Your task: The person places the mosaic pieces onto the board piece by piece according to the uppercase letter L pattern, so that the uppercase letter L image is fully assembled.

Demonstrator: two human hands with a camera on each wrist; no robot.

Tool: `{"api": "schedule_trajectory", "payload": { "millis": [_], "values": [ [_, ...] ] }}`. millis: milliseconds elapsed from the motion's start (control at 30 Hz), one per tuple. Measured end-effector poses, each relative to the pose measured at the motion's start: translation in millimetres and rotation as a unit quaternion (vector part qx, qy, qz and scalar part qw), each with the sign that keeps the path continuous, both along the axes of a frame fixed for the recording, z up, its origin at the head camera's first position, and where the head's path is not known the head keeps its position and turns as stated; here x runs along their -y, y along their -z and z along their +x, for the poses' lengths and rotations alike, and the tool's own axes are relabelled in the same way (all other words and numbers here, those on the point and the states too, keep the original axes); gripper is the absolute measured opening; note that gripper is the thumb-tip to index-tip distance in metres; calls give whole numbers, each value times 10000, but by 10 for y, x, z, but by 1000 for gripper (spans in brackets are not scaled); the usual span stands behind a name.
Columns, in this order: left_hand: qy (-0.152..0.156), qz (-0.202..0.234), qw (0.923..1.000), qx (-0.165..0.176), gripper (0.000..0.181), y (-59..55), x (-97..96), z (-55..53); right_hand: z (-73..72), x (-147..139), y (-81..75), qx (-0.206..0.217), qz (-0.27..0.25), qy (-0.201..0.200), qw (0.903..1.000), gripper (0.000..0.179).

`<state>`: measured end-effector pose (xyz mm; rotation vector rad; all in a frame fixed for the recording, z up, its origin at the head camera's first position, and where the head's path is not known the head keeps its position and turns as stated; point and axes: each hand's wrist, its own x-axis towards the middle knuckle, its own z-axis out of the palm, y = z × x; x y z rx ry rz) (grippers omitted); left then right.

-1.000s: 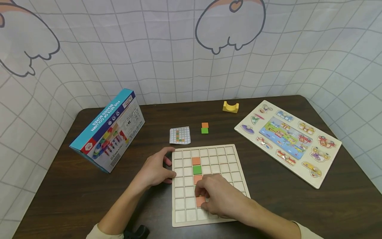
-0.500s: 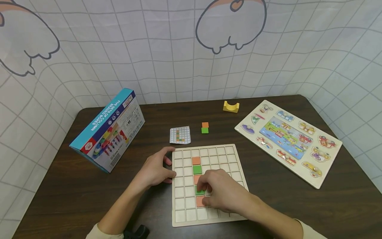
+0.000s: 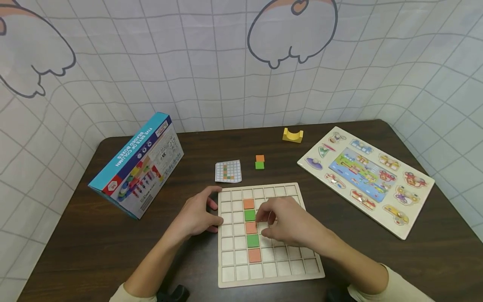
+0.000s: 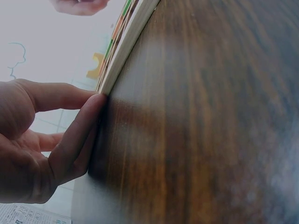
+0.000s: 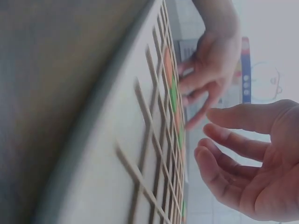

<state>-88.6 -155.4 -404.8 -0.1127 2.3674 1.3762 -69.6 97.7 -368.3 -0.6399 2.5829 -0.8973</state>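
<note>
A wooden grid board (image 3: 228,274) lies on the dark table, with a column of alternating orange and green square tiles set in its third column from the left. The lowest of them is an orange tile (image 3: 254,255), below a green tile (image 3: 253,240). My left hand (image 3: 196,212) rests thumb and fingertips, spread apart, against the board's left edge; the left wrist view shows them touching its side. Over the middle of the board, just right of the tiles, hovers my right hand (image 3: 284,220). Its fingers are loosely bent, and the right wrist view shows nothing between them.
Behind the board lie a small pattern card (image 3: 228,171), a loose orange tile (image 3: 260,158) and a loose green tile (image 3: 259,165). Farther back is a yellow arch block (image 3: 292,135). A box (image 3: 139,163) stands left; a picture puzzle board (image 3: 364,180) lies right.
My right hand has lifted off the lower tiles and moved up and right, uncovering the lower green and orange tiles. My left hand stays at the board's edge.
</note>
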Motion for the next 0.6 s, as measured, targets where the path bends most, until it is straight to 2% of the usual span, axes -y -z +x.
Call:
{"api": "schedule_trajectory", "payload": {
  "millis": [200, 600],
  "values": [
    [-27, -4, 10000, 28, 87, -1, 0, -3, -266, -114, -33, 10, -15, 163, 9999, 17],
    [-36, 8, 10000, -13, 86, -6, 3, 7, -808, -207, 27, -69, -131, 461, 9988, 16]
  ]
}}
